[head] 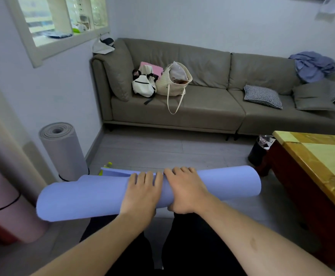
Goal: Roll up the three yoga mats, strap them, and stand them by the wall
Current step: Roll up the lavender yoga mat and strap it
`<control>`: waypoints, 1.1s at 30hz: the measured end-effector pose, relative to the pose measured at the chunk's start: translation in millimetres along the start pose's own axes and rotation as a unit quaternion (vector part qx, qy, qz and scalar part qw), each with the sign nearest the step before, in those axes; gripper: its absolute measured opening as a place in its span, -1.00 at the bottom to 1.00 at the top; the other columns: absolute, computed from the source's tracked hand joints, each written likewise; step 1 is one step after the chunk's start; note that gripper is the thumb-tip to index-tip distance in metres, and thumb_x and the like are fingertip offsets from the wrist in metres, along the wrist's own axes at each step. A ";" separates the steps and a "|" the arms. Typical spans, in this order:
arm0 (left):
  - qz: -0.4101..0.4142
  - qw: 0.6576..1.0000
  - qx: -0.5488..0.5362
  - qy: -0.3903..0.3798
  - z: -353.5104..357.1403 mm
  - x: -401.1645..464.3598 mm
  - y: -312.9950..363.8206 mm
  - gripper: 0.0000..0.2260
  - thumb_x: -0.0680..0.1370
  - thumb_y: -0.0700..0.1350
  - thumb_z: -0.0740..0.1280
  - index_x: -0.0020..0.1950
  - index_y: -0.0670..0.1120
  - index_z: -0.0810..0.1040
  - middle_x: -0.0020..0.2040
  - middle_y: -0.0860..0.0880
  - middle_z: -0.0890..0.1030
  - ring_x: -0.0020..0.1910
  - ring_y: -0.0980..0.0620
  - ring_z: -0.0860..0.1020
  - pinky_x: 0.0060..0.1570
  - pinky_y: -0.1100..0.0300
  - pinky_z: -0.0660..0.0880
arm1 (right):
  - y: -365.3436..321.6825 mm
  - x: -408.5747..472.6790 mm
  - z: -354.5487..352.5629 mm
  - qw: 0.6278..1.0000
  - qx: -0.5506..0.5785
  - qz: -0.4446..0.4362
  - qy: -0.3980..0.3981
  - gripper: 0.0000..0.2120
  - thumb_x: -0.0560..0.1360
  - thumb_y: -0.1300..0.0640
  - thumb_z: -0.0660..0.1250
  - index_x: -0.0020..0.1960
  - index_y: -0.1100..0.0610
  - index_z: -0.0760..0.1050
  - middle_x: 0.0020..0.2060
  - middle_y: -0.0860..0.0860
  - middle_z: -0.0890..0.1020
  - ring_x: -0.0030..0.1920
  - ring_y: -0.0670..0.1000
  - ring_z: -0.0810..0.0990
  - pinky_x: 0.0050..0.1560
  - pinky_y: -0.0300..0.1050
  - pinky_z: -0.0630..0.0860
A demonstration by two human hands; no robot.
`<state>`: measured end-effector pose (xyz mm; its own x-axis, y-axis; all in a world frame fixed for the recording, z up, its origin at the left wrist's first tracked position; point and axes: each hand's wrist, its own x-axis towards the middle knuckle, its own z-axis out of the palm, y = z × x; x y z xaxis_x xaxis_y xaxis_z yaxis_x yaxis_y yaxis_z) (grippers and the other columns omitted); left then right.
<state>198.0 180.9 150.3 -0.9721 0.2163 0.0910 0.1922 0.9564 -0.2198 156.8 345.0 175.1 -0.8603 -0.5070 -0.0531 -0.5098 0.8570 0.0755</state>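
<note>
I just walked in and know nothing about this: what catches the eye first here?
First, the rolled lavender foam yoga mat held across the foreground by the left hand and right hand. At left, a grey rolled mat stands by the wall, strapped. Behind runs a long grey-brown sofa.

open grey floor [162, 148] runs toward 12 o'clock up to the sofa [202, 108]; upright grey mat [63, 152] and pink mat [7, 206] crowd the wall at 9 to 10, wooden table [311, 176] and black bin [259, 150] block 2 to 3.
</note>
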 end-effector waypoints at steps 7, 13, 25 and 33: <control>0.031 0.992 -0.082 -0.089 -23.8 23.6 -24.4 -0.36 0.28 0.10 0.56 0.24 0.05 0.33 0.18 0.04 0.57 0.14 -0.07 0.59 0.02 0.03 0.43 | -4.4 -14.7 21.3 0.995 -0.036 0.004 0.093 -0.11 0.21 -0.11 0.64 0.40 0.09 0.30 0.20 0.08 0.51 0.16 0.18 0.49 0.33 0.12 0.41; 0.055 0.969 -0.131 -0.200 -50.1 44.2 -41.7 -0.37 0.23 0.18 0.62 0.18 0.07 0.45 0.00 0.08 0.61 -0.06 0.00 0.60 -0.15 0.12 0.53 | -0.1 2.5 -6.2 1.000 -0.023 0.004 0.011 -0.25 0.29 -0.04 0.51 0.39 0.04 0.29 0.16 0.02 0.54 0.16 0.15 0.54 0.22 0.05 0.41; 0.082 0.898 -0.221 -0.371 -56.0 43.5 -59.1 -0.22 0.11 0.31 0.63 0.29 0.22 0.50 0.16 0.20 0.60 0.13 0.08 0.61 0.19 0.02 0.58 | -9.7 -0.4 -52.8 0.979 0.070 0.009 -0.191 -0.28 0.16 -0.25 0.64 0.13 -0.05 0.34 -0.07 -0.07 0.51 -0.09 0.09 0.56 -0.22 -0.01 0.48; 0.083 0.891 -0.249 -0.371 -45.4 41.7 -58.4 -0.29 0.04 0.35 0.62 0.13 0.25 0.51 0.07 0.21 0.63 0.04 0.10 0.65 0.13 -0.03 0.62 | -20.1 -34.0 -22.7 0.998 0.006 0.014 -0.055 0.07 0.22 -0.37 0.57 0.54 -0.03 0.14 0.26 0.05 0.46 0.23 0.18 0.46 0.30 0.11 0.38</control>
<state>152.4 143.0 211.0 -0.7106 0.3505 -0.6101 0.1974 0.9316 0.3053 196.1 342.9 198.1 -0.8678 -0.4706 -0.1597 -0.4851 0.8719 0.0669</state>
